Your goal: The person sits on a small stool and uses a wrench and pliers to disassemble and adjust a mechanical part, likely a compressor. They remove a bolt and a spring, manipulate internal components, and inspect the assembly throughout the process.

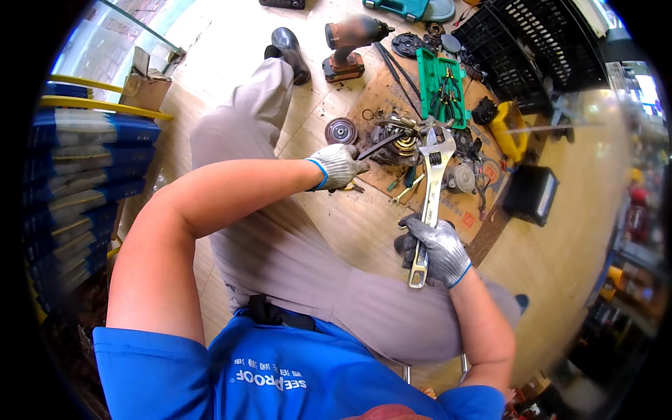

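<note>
My left hand (339, 166), in a white-and-grey work glove, is closed round the near end of a dark flat bar (379, 146). The bar's far end reaches a greasy metal machine part (404, 142) with a brass-coloured round centre. In a matching glove, my right hand (441, 249) grips a large silver adjustable wrench (433, 185) by its handle. The wrench's jaws point away from me at the right side of the machine part; whether they clamp anything, I cannot tell. Left of the part lies a round grooved pulley (341, 131).
Stained cardboard (448, 203) lies under the parts. Beyond are a cordless impact driver (344, 49), a green tool case (442, 87) and black crates (532, 49). A yellow container (509, 131) and a black box (532, 194) stand right. Blue stacked packs (91, 161) rise at left.
</note>
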A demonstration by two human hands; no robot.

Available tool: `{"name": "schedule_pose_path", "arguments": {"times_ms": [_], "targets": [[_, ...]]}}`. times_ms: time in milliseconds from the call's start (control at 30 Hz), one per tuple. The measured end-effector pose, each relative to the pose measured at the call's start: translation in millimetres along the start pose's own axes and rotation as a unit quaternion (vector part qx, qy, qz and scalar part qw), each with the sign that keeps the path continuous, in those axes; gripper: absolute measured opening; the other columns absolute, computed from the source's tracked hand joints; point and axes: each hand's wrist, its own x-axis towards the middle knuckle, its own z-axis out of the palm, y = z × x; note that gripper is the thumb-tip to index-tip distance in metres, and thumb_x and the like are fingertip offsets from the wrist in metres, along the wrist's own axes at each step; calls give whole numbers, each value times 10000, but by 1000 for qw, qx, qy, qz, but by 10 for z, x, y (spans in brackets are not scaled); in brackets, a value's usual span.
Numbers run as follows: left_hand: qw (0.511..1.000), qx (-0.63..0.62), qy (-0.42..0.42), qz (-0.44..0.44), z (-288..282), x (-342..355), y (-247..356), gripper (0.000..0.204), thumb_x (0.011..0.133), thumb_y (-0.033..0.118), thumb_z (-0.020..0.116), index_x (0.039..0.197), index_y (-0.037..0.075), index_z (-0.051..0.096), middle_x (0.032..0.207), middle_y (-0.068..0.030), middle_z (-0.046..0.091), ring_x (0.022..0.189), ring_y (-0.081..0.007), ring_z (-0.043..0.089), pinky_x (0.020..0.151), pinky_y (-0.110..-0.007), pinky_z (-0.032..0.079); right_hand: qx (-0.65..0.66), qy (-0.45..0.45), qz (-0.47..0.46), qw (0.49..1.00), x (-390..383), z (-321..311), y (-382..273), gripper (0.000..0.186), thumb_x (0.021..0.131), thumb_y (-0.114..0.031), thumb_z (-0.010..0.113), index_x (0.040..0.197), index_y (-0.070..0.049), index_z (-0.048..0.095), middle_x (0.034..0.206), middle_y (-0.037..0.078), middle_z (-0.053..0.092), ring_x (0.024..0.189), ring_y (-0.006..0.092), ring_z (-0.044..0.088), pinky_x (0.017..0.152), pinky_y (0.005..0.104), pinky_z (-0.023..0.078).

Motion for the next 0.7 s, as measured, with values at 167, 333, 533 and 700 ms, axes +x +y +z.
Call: {"name": "schedule_pose_path", "arguments": {"times_ms": [167,333,533,700], "targets": [[984,137,29,-111,-303,-177,-136,381,929,405,589,1031,48,675,966,-204,692,932,-383,662,838,-463,505,5,5,3,1000,26,21,1,238,904,-210,707,1025,-33,603,700,71,599,544,174,607,471,343,548],[961,188,169,-108,-809,-370,-114,271,924,320,619,973,60,680,884,-207,688,845,-381,670,758,-494,509,14,10,4,1000,45,-11,-4,227,909,-203,699,1020,-26,611,698,69,598,553,179,613,474,340,546],[941,242,233,-33,-828,66,-15,176,906,209,559,945,75,667,847,-200,685,834,-378,683,719,-475,529,17,10,0,1000,57,-9,36,213,923,-177,674,1038,-12,605,690,78,596,530,184,601,459,344,539],[919,280,279,-2,-588,314,22,186,887,200,535,939,121,696,845,-163,700,782,-364,692,679,-467,540,15,19,1,1000,69,26,33,208,931,-154,654,1063,-4,596,678,85,592,521,184,595,452,336,531]]}}
